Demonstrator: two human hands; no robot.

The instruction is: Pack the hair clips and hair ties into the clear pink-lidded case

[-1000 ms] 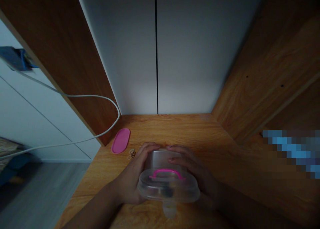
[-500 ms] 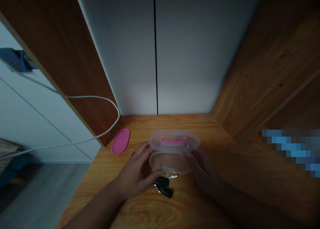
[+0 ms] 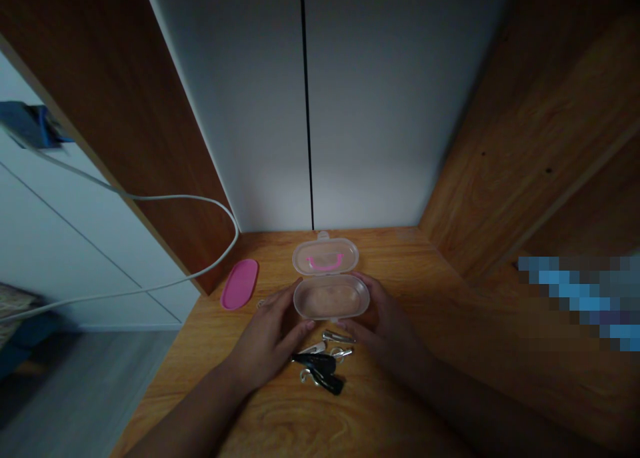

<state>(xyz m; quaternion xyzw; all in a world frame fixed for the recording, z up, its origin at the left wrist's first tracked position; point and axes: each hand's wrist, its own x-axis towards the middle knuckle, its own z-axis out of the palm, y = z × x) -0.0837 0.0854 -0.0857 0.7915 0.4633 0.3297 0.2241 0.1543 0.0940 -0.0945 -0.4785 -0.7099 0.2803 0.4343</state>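
Observation:
A clear oval plastic box rests on the wooden surface, its hinged lid laid back behind it with a pink handle on it. Nothing shows inside the box. My left hand curls round the box's left end, thumb at the front. On the right end, my right hand grips it, fingers behind and thumb near the front tab. Just in front lies a small heap of hair clips: black ones, a silver one and a pale one. Small rings are partly hidden by my left hand.
A pink oval tray lies at the back left of the wooden surface. A white cable loops in from the left. White panels stand behind, with wooden side boards left and right.
The box lid has swung back from upright to lying behind the box. The box now sits level, slightly farther back, and more of the hair clips show in front of it.

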